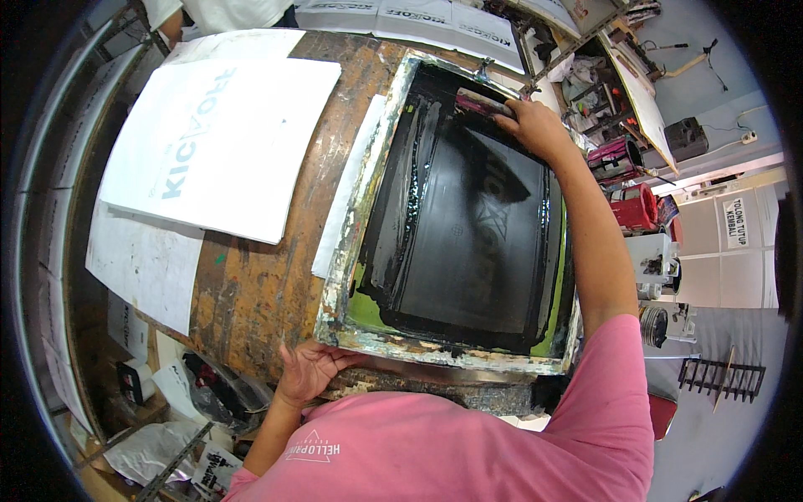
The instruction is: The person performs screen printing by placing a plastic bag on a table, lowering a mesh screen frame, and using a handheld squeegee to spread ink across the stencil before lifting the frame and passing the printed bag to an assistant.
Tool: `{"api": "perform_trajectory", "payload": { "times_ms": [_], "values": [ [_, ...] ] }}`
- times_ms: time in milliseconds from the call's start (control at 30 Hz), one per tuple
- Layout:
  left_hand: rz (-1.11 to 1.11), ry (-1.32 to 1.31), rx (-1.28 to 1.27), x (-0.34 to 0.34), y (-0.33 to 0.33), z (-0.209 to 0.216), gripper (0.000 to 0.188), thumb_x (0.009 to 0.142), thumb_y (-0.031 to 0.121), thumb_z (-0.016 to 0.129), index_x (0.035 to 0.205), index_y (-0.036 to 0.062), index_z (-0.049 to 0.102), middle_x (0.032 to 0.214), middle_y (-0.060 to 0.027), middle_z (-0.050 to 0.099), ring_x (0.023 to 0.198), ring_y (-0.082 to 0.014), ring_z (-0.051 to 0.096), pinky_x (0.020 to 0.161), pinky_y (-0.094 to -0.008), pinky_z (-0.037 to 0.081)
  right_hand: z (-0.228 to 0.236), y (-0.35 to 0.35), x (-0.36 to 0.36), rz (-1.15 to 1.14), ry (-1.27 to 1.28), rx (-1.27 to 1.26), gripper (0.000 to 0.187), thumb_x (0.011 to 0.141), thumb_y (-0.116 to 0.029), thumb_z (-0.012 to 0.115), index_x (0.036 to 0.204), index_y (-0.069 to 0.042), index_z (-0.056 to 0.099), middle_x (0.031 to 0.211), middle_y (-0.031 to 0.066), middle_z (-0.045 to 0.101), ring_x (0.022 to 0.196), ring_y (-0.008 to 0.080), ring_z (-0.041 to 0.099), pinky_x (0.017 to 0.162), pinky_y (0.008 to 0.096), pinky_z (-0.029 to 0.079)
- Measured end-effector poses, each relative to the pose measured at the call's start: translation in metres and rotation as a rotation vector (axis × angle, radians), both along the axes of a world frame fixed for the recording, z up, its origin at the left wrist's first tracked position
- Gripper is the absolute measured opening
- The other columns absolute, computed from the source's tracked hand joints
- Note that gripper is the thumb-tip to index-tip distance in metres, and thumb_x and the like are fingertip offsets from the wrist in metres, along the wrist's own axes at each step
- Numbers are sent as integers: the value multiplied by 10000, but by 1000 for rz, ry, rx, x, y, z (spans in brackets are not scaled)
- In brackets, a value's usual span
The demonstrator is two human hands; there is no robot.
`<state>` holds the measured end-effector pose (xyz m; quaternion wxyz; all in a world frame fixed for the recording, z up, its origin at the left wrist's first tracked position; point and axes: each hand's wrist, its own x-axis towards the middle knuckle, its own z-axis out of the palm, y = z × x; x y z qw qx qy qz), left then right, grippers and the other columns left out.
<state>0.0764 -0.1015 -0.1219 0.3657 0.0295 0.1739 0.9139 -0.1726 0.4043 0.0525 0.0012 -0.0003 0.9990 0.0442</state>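
Observation:
A screen-printing frame [435, 356], its edges crusted with dried paint, lies over the table in front of me. Wet black ink coats the mesh [468, 251], with green strips showing along the sides and near edge. My right hand [535, 127] reaches across to the far end, its fingers closed round the handle of a squeegee [481, 102] standing in the ink there. At the near left corner is my left hand [314, 372], thumb apart, fingers stretched out to the frame's edge; the fingertips are partly hidden. A white sheet [355, 184] sticks out from beneath the frame's left side.
Left on the stained wooden table [251, 284] lies a stack of printed white sheets [226, 142]. More printed sheets [452, 29] rest beyond the table, where another person [222, 12] stands. Racks of sheets line the left; paint cans [615, 159] and a red container [634, 207] are at the right.

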Motion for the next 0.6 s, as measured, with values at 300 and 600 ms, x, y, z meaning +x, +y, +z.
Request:
{"api": "perform_trajectory", "payload": {
  "times_ms": [300,600],
  "values": [
    [-2,6,-66,0,-1,2,932,905,870,372,1294,91,704,1395,-233,632,1377,-448,519,1182,-728,266,1,-2,5,18,-2,-32,442,995,-468,610,1138,-64,719,1001,230,742,976,423,708,874,526,552],
    [-9,48,4,-3,1,2,901,929,841,366,1304,91,694,1377,-232,645,1370,-450,529,1170,-727,287,1,-4,10,26,6,-64,456,992,-480,611,1138,-61,715,1000,226,741,975,431,700,867,520,547]
  ]
}}
